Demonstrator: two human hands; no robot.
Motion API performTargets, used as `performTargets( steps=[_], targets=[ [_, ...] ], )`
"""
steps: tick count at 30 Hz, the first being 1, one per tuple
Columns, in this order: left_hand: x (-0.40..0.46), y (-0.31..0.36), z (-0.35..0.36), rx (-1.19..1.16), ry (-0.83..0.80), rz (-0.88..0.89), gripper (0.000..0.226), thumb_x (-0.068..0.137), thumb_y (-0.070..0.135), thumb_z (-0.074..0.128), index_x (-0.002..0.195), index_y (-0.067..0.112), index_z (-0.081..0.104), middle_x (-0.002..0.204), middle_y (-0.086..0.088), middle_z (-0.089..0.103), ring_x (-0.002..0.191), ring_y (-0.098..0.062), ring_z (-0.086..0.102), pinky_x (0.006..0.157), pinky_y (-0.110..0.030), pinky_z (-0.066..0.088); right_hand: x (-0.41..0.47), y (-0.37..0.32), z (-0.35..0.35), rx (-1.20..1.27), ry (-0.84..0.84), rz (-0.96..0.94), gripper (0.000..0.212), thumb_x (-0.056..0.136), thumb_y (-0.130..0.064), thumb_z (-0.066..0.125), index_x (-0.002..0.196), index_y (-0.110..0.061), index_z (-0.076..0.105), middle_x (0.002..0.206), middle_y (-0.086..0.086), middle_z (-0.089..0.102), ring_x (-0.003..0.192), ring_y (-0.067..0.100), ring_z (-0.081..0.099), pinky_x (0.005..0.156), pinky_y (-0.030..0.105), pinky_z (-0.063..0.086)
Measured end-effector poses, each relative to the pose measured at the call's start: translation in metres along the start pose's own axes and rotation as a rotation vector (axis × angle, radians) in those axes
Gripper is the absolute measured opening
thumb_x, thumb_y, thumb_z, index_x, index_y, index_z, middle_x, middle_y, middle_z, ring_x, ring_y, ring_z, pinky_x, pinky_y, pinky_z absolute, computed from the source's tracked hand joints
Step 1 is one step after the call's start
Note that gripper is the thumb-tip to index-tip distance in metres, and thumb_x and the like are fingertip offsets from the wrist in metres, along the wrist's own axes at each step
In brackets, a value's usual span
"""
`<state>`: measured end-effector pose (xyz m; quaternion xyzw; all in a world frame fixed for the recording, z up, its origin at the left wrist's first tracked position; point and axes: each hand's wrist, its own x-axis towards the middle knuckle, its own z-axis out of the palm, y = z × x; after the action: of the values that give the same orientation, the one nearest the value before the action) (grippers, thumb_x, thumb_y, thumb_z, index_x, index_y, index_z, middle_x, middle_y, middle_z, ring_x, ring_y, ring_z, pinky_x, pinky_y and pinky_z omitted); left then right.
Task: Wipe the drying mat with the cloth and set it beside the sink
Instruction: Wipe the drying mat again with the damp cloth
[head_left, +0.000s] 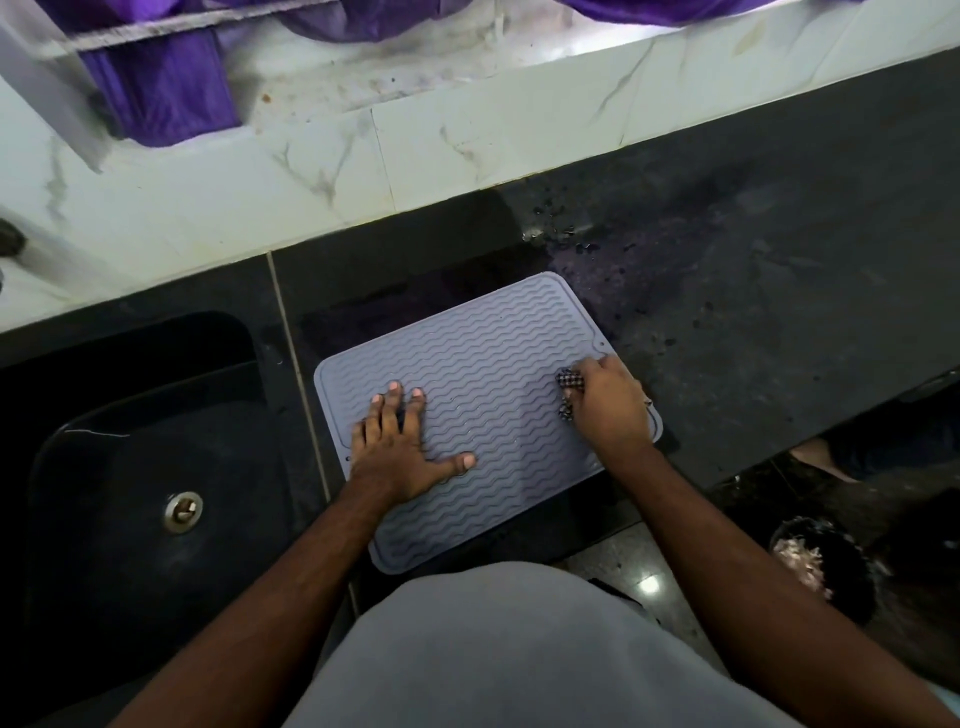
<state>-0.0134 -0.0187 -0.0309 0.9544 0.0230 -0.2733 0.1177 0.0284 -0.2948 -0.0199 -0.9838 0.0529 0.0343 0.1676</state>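
Grey ribbed drying mat is lying mid-frame on the dark worktop, just right of the sink. Left hand is pressing it flat, fingers apart; right hand is clutching the checked cloth at the right edge. Wiping looks underway, final placement possibly remaining.

Purple fabric hangs at 11 o'clock over the white marble-look tile wall. Water drops sit on the black counter approx. 1 o'clock. Dark bin w/ pale scraps at 4 o'clock, on the floor.
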Motion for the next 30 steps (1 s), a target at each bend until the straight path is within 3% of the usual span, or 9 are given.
performTargets(
  steps=[5, 10, 17, 23, 26, 30],
  targets=[
    [0.001, 0.000, -0.002, 0.002, -0.014, 0.003, 0.129, 0.065, 0.100, 0.039, 0.158, 0.032, -0.020, 0.163, -0.003, -0.032, 0.152, -0.028, -0.023, 0.122, -0.053, -0.009, 0.010, -0.030, -0.007, 0.175, 0.087, -0.118, 0.033, 0.091, -0.020, 0.067, 0.124, -0.018, 0.064, 0.117, 0.007, 0.052, 0.103, 0.027, 0.055, 0.092, 0.041, 0.048],
    [0.000, 0.001, -0.002, 0.007, -0.013, 0.000, 0.129, 0.065, 0.100, 0.037, 0.158, 0.032, -0.020, 0.163, -0.003, -0.032, 0.152, -0.027, -0.024, 0.122, -0.053, -0.009, 0.023, -0.050, 0.002, -0.120, -0.105, -0.320, 0.032, 0.097, -0.023, 0.057, 0.128, -0.026, 0.067, 0.116, 0.003, 0.051, 0.113, 0.026, 0.049, 0.096, 0.039, 0.039],
    [-0.001, 0.001, -0.002, 0.001, -0.010, -0.006, 0.127, 0.067, 0.099, 0.038, 0.158, 0.032, -0.020, 0.163, -0.001, -0.033, 0.152, -0.025, -0.026, 0.122, -0.052, -0.009, 0.038, -0.026, -0.006, -0.259, -0.041, -0.254, 0.034, 0.096, -0.022, 0.056, 0.125, -0.035, 0.068, 0.113, 0.002, 0.053, 0.109, 0.024, 0.052, 0.093, 0.040, 0.042],
    [0.001, -0.001, 0.000, 0.007, 0.000, -0.001, 0.128, 0.066, 0.100, 0.035, 0.158, 0.032, -0.020, 0.163, -0.002, -0.033, 0.152, -0.025, -0.025, 0.123, -0.051, -0.009, 0.043, -0.029, -0.003, -0.222, 0.036, -0.133, 0.029, 0.094, -0.015, 0.053, 0.117, -0.019, 0.070, 0.115, 0.007, 0.054, 0.107, 0.028, 0.055, 0.090, 0.043, 0.047],
    [0.001, -0.001, -0.001, 0.004, 0.000, -0.001, 0.127, 0.066, 0.099, 0.037, 0.158, 0.032, -0.020, 0.163, -0.002, -0.032, 0.152, -0.025, -0.024, 0.123, -0.051, -0.009, 0.032, -0.043, 0.001, -0.063, 0.002, -0.273, 0.027, 0.095, -0.022, 0.059, 0.120, -0.018, 0.068, 0.108, 0.004, 0.052, 0.098, 0.023, 0.054, 0.083, 0.037, 0.049],
    [0.003, 0.002, -0.002, -0.009, -0.024, -0.027, 0.127, 0.067, 0.098, 0.040, 0.157, 0.033, -0.021, 0.162, 0.000, -0.034, 0.151, -0.024, -0.026, 0.122, -0.051, -0.010, 0.019, -0.080, 0.021, -0.057, -0.093, -0.452, 0.037, 0.094, -0.023, 0.057, 0.130, -0.027, 0.065, 0.113, 0.002, 0.052, 0.110, 0.024, 0.051, 0.092, 0.041, 0.041]
  ],
)
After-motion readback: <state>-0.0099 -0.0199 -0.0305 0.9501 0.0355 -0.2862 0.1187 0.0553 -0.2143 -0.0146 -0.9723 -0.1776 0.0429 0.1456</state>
